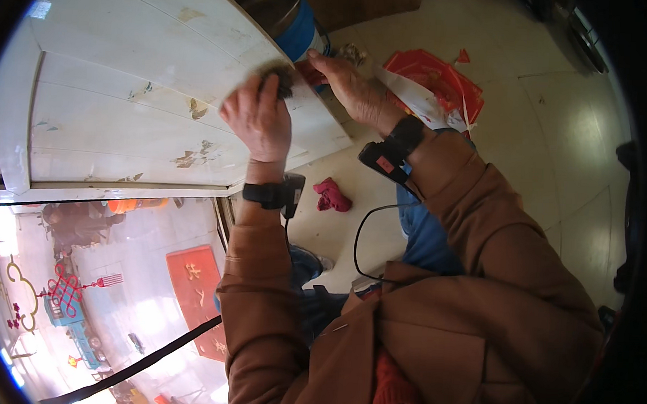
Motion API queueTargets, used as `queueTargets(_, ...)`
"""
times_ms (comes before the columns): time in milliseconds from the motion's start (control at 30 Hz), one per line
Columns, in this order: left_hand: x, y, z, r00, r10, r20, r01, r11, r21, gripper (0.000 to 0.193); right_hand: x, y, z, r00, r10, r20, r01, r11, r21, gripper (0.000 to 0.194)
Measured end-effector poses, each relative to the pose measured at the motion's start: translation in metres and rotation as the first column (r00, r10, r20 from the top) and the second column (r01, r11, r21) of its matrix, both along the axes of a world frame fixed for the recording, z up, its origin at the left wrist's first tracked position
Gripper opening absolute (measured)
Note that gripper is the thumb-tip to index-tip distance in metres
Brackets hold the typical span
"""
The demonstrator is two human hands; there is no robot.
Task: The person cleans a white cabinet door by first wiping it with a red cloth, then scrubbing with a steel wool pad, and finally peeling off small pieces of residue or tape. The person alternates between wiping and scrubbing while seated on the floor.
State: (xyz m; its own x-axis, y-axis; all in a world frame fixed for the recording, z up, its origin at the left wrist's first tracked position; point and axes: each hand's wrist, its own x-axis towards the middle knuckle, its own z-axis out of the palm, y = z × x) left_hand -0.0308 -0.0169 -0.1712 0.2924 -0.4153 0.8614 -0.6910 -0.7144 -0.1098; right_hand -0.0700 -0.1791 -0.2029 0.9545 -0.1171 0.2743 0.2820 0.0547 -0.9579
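A large white door (pixel 167 70) with thin grooves and worn, peeling decals stands before me, tilted in the picture. My left hand (pixel 259 115) presses a dark, blurred scouring pad (pixel 279 81), perhaps of steel wool, against the door's face close to its free edge. At that edge is my right hand (pixel 355 92), its fingers around the edge and partly hidden, its thumb raised. Butterfly-shaped decal remnants (pixel 197 110) show on the panel below and left of the pad. Both wrists wear black straps with small devices.
Behind the door's edge stands a blue bucket or drum (pixel 301 36). A red and white plastic bag (pixel 436 90) lies on the tiled floor, and a crumpled dark pink cloth (pixel 332 195) lies near my feet. Glass at lower left bears a red knot decoration (pixel 65 291); a red mat (pixel 195 294) shows beyond.
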Motion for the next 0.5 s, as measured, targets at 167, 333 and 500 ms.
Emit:
queueTargets(167, -0.003, 0.007, -0.026, 1.000, -0.014, -0.025, 0.015, 0.998, 0.056, 0.033, 0.004, 0.004, 0.001, 0.994, -0.080, 0.077, 0.076, 0.996, 0.053, 0.071)
queueTargets(333, 0.002, 0.014, 0.028, 0.996, -0.001, 0.088, -0.006, 0.997, 0.082, 0.039, 0.012, 0.000, -0.009, 0.999, 0.034, -0.039, -0.028, 0.990, 0.140, 0.074)
queueTargets(500, 0.010, 0.004, 0.042, 0.995, -0.025, 0.095, 0.026, 1.000, -0.014, 0.038, 0.005, 0.003, -0.005, 1.000, -0.014, -0.008, 0.014, 0.996, 0.084, 0.072)
